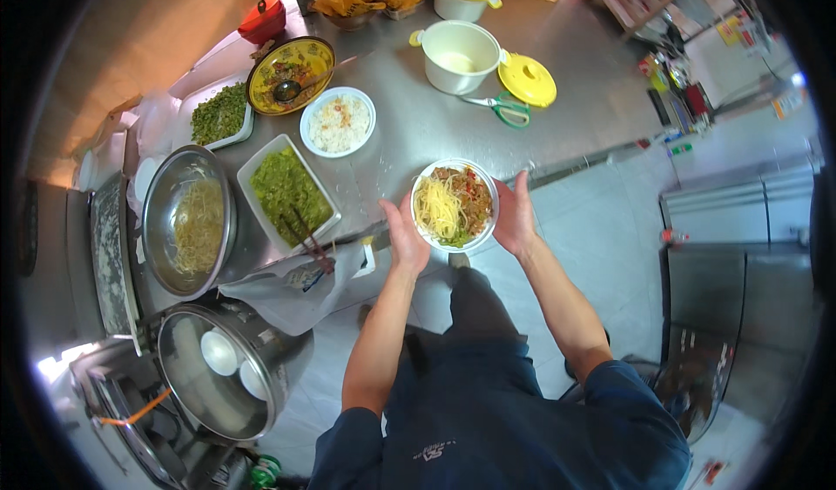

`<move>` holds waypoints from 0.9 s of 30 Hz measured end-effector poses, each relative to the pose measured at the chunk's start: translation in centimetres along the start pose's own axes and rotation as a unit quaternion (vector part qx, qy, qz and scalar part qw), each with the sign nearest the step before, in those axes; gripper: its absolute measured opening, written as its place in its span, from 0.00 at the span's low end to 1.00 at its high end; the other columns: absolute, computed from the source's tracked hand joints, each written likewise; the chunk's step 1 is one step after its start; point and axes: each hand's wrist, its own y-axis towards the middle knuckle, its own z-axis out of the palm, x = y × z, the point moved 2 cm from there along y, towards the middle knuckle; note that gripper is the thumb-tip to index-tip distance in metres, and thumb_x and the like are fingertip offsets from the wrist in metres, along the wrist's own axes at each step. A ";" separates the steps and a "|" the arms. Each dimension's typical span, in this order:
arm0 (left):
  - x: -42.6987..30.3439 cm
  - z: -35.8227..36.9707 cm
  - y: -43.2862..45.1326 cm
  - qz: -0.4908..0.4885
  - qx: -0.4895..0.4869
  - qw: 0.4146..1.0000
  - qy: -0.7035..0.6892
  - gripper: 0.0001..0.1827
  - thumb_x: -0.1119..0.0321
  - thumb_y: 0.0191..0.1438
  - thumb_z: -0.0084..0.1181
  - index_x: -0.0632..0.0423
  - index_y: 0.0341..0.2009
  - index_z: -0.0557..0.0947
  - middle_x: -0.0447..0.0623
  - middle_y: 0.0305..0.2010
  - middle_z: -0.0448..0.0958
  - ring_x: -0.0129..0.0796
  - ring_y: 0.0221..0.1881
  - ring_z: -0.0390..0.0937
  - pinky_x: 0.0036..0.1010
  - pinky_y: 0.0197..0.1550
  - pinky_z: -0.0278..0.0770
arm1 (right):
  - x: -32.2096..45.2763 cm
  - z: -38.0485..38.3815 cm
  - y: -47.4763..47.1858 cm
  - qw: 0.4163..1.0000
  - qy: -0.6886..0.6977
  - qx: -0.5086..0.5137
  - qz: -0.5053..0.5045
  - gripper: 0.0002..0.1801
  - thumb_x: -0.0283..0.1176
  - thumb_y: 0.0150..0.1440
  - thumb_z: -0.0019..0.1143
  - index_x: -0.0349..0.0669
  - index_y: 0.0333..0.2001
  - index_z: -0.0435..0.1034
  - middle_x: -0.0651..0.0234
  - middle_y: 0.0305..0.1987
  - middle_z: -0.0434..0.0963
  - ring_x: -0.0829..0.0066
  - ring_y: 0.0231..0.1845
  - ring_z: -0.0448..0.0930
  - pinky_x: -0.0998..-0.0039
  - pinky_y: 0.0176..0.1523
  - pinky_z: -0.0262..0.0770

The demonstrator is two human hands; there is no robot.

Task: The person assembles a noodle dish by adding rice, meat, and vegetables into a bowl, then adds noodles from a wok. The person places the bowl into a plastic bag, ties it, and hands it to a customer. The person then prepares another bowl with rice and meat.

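Between my two hands is a round white bowl [496, 219] of food. Pale yellow shreds [440, 206] fill its left side, a reddish-brown chopped topping [471, 193] the right, with a bit of green at the bottom edge. My left hand [408, 236] supports the bowl's left side, thumb raised away from the rim. On the opposite side, my right hand [514, 219] holds it with the thumb also up. The fingers of both hands are partly hidden behind the bowl, which is near the front edge of the steel table [405, 130].
Left on the table are a bowl of rice [338, 123], a tray of green food [290, 193] with chopsticks [307, 238], and a steel basin [189, 222]. Beyond stand a white pot [460, 59], a yellow lid [528, 80] and scissors [508, 108]. A large steel pot [215, 372] sits lower left.
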 end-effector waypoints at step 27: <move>-0.7 -0.6 -12.9 0.147 -0.305 0.938 0.070 0.18 0.55 0.71 0.47 0.57 0.44 0.80 0.45 0.19 0.70 0.24 0.14 0.64 0.21 0.15 0.59 | 17.1 11.8 3.3 0.951 -0.280 0.000 -0.130 0.12 0.34 0.65 0.58 0.40 0.48 0.75 0.68 0.35 0.82 0.76 0.34 0.81 0.74 0.40 0.75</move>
